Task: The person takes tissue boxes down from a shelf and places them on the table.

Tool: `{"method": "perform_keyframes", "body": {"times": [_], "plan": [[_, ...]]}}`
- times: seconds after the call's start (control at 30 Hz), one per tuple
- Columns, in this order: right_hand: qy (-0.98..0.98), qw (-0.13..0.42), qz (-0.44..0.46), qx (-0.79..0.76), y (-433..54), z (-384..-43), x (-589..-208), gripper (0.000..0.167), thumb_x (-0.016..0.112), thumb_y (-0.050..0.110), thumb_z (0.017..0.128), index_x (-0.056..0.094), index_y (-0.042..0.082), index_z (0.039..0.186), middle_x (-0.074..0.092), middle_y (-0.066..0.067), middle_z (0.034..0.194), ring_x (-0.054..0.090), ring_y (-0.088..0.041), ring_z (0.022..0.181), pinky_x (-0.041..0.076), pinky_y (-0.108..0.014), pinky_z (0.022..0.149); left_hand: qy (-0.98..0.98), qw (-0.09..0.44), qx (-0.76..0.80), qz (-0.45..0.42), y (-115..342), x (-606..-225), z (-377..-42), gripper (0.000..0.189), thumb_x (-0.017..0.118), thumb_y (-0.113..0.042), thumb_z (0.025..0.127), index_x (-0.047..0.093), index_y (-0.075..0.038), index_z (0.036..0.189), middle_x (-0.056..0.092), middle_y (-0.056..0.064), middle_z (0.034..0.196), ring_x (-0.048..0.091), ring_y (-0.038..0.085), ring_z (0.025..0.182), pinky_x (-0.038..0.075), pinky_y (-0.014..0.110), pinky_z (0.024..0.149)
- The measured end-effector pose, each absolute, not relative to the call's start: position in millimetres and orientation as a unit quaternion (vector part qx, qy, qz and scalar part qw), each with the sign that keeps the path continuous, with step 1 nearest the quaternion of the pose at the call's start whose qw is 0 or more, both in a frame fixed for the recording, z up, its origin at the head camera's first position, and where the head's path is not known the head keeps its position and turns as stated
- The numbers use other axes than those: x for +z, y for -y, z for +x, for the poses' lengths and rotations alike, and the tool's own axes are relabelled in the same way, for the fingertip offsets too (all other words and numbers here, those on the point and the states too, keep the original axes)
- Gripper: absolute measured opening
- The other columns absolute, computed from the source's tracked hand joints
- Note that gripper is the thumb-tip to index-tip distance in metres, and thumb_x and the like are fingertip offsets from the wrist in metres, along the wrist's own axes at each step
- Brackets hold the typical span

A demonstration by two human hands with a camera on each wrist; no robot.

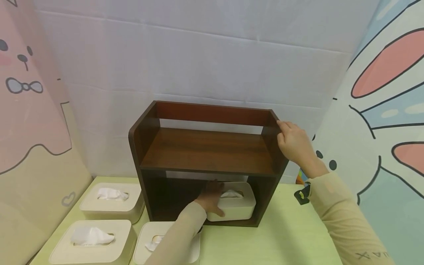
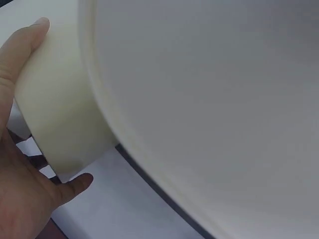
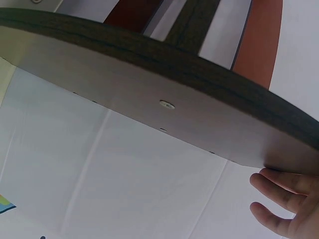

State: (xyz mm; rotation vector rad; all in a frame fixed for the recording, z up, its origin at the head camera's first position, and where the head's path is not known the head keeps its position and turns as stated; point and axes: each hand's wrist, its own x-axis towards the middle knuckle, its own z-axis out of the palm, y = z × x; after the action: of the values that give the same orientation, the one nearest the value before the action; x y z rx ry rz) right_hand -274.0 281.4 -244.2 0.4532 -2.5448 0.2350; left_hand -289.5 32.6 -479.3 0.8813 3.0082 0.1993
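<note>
A cream tissue box (image 1: 236,209) with a white tissue in its top slot sits at the right of the lower level of a dark brown wooden shelf (image 1: 208,151). My left hand (image 1: 211,198) grips the left end of this box. In the left wrist view its thumb lies along one face of the tissue box (image 2: 65,104) and the fingers spread round the opposite side. Up at the shelf's right side panel, my right hand (image 1: 294,143) holds the edge. The right wrist view shows several fingers (image 3: 279,191) by the panel's outer face; the thumb is hidden there.
Two more tissue boxes (image 1: 110,206) (image 1: 92,250) stand left of the shelf on the pale green table (image 1: 281,243). A third tissue box (image 1: 190,250) is partly covered by my left sleeve. White cloth (image 1: 212,62) hangs behind; cartoon-printed sheets (image 1: 381,147) flank the sides.
</note>
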Motion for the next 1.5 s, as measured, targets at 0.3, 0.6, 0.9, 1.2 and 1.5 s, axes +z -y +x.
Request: {"method": "perform_keyframes", "body": {"times": [0.3,0.6,0.9,1.2,1.5], "plan": [[0.945,0.267,0.167,0.091,-281,-273,-244,0.043,0.034,0.007,0.089,0.045,-0.010,0.127,0.050,-0.030,0.124,0.046,-0.045,0.113,0.038,-0.056,0.093,-0.963,-0.004,0.055,0.265,-37,-485,-292,0.113,0.069,-0.068,0.059,0.026,-0.007,0.143,0.034,0.013,0.144,0.029,0.033,0.133,0.028,0.045,0.107],[0.946,0.263,0.165,0.090,-280,-274,-243,0.044,0.033,0.008,0.089,0.045,-0.010,0.127,0.050,-0.030,0.124,0.046,-0.045,0.114,0.038,-0.056,0.094,-0.965,-0.018,0.056,0.257,-38,-484,-288,0.110,0.071,-0.068,0.058,0.030,-0.009,0.141,0.037,0.014,0.140,0.032,0.039,0.129,0.034,0.046,0.103],[0.945,0.265,0.169,0.092,-280,-274,-242,0.043,0.033,0.007,0.089,0.046,-0.010,0.127,0.050,-0.030,0.123,0.046,-0.045,0.114,0.038,-0.056,0.094,-0.967,-0.033,0.062,0.246,-37,-482,-280,0.106,0.071,-0.067,0.058,0.036,-0.010,0.139,0.037,0.017,0.140,0.032,0.041,0.129,0.038,0.046,0.100],[0.947,0.258,0.167,0.094,-279,-272,-240,0.044,0.033,0.008,0.090,0.045,-0.010,0.128,0.049,-0.030,0.125,0.045,-0.046,0.114,0.037,-0.056,0.094,-0.965,-0.052,0.050,0.253,-34,-478,-272,0.098,0.069,-0.067,0.059,0.042,-0.010,0.135,0.044,0.008,0.138,0.036,0.039,0.127,0.042,0.045,0.097],[0.949,0.253,0.164,0.094,-279,-272,-240,0.044,0.032,0.008,0.090,0.044,-0.010,0.129,0.048,-0.030,0.126,0.044,-0.045,0.115,0.036,-0.056,0.095,-0.964,-0.057,0.048,0.254,-28,-479,-263,0.100,0.068,-0.069,0.059,0.041,-0.010,0.135,0.043,0.013,0.137,0.036,0.043,0.125,0.048,0.044,0.089]]}}
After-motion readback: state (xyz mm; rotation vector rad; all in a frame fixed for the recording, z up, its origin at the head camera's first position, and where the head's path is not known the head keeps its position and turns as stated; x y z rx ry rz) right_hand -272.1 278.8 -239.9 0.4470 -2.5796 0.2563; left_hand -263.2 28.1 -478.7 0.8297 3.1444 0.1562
